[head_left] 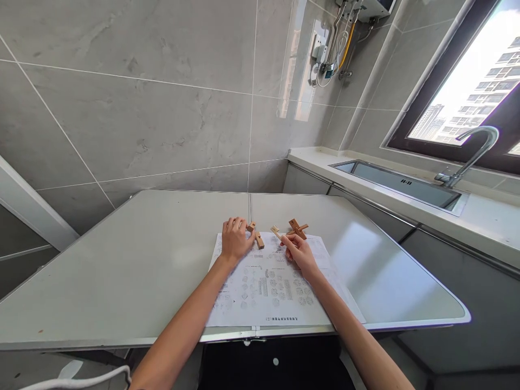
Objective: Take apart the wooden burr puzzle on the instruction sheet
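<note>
My right hand (299, 253) pinches a pale notched wooden puzzle piece (275, 231) between thumb and fingertips, just above the printed sheet's far edge. To its right lies a reddish-brown wooden piece crossed by a stick (298, 228), not touched by the fingers. My left hand (236, 238) rests near the far left corner of the sheet, fingers bent downward and thumb stretched to the right. Beside that thumb are two brown notched wooden blocks, one farther away (252, 226) and one nearer (259, 240); whether the thumb touches them is unclear.
A printed sheet (272, 303) with small diagrams lies at the front of the white folding table (122, 271). A seam runs across the tabletop. On the right stand a counter with a sink (402, 187) and a faucet (477, 151). A tiled wall (162, 119) rises behind.
</note>
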Demonstrator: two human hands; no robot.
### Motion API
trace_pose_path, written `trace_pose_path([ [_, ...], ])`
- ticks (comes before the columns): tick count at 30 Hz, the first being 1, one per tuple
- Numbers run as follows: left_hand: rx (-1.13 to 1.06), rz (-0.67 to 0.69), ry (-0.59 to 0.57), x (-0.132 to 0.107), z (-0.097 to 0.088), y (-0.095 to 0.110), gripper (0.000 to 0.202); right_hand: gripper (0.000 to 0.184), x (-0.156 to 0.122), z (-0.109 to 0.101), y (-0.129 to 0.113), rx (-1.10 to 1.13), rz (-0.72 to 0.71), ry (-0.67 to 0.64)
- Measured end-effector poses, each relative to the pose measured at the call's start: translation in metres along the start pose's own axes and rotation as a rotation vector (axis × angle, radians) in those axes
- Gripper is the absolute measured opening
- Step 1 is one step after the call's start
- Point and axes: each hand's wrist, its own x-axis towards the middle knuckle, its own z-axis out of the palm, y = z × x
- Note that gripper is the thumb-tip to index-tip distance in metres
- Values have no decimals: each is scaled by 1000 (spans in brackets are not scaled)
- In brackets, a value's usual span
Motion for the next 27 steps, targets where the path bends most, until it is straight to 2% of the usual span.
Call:
trace_pose_path([
  [7, 20, 8, -59, 0, 1, -1, 10, 50, 3, 0, 9, -103, -19, 40],
  [15, 28, 29, -120, -4, 2, 3, 14, 48, 2, 0, 8, -157, -25, 52],
  [20, -29, 54, -174, -5, -2, 8, 24, 49, 4, 0, 16, -311, -127, 118],
  [23, -56, 57, -191, -5, -3, 11, 22, 47, 5, 1, 19, -402, -201, 143],
  [27, -185, 76, -215, -6, 1, 10, 49, 39, 3, 3, 19, -485, -243, 126],
])
